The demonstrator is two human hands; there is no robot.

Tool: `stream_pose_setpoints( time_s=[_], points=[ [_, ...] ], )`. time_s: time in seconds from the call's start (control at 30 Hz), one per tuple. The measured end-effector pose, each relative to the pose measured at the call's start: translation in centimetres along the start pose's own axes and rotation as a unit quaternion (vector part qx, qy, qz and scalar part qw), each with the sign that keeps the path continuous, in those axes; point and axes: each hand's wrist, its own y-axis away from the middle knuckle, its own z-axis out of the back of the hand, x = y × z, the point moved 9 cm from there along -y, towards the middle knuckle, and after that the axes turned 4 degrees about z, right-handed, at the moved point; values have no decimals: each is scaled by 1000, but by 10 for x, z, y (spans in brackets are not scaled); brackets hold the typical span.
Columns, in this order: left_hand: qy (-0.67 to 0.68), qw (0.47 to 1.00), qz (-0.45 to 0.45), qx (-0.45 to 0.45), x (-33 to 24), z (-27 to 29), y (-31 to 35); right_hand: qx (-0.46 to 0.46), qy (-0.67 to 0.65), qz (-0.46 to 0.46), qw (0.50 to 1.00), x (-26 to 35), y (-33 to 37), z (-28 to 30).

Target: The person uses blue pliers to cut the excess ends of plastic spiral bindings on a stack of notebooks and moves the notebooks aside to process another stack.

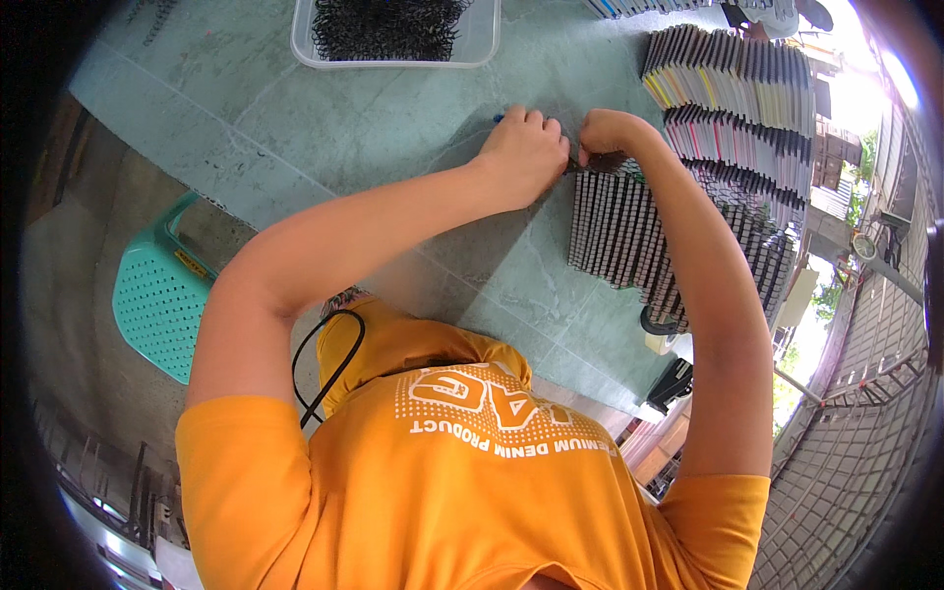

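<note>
The row of dark booklets (pixel 618 228) stands on edge on the grey-green table (pixel 393 128), and both hands meet at its far end. The left hand (pixel 526 152) is curled into a fist just beside that end, with something small and blue (pixel 499 118) showing at its far side; what it grips I cannot tell. The right hand (pixel 605 138) is closed too, its fingertips pinching at the top of the row, apparently on a dark strip or a spine. This looks like the fitting of a binding into the end booklet, so the next move likely calls for a steady, fine pinch. Beyond the row to the right lie taller stacks of booklets (pixel 733 84), touching or nearly so, leaving little room there. Left of the row the table is bare stone. Farther off stands a clear tray (pixel 393 34) of black wire pieces. A teal chair (pixel 157 300) sits below the table's near edge.
</note>
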Motion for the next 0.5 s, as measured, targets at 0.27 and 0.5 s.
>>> stream_pose_setpoints(
  time_s=[0.27, 0.5],
  points=[
    [-18, 1000, -15, 2, -6, 2, 1, 9, -36, -47, 998, 3, 20, 8],
    [-31, 999, -15, -25, -8, 3, 0, 5, 8, -28, 1000, 4, 18, 10]
  ],
)
